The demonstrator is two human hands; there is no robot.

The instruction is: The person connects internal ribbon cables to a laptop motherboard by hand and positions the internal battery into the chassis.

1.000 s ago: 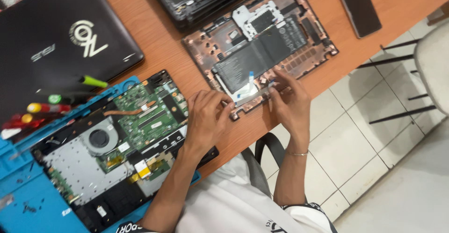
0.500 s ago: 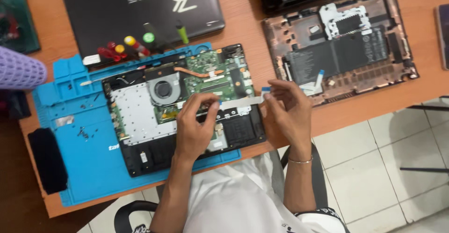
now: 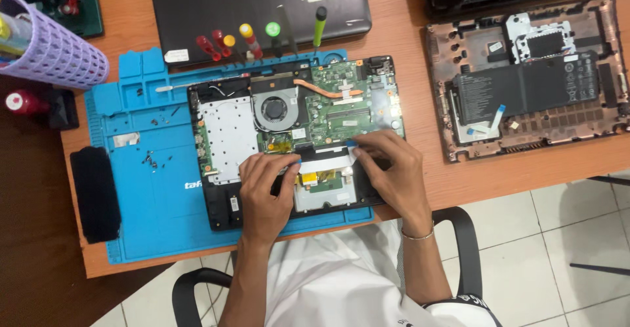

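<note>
An opened laptop base (image 3: 230,136) lies on a blue repair mat (image 3: 154,196), showing a green circuit board (image 3: 341,104), a round fan (image 3: 274,110) and a copper heat pipe. A white flat ribbon cable (image 3: 321,150) stretches across its lower part, just above the touchpad's metal plate (image 3: 325,189). My left hand (image 3: 266,189) pinches the cable's left end, and my right hand (image 3: 387,166) holds its right end at a blue tab. Both hands rest on the laptop base.
A second opened bottom case (image 3: 525,136) with a black battery lies to the right. A closed black laptop (image 3: 262,5) sits behind, with several coloured-handle screwdrivers (image 3: 246,41) along the mat's top. A purple mesh basket (image 3: 49,48) stands far left, and a black pad (image 3: 95,192) lies beside the mat.
The view swung from the right-hand case to the laptop on the blue mat. My hands carried the white ribbon cable over and lowered it onto the laptop's lower part.
</note>
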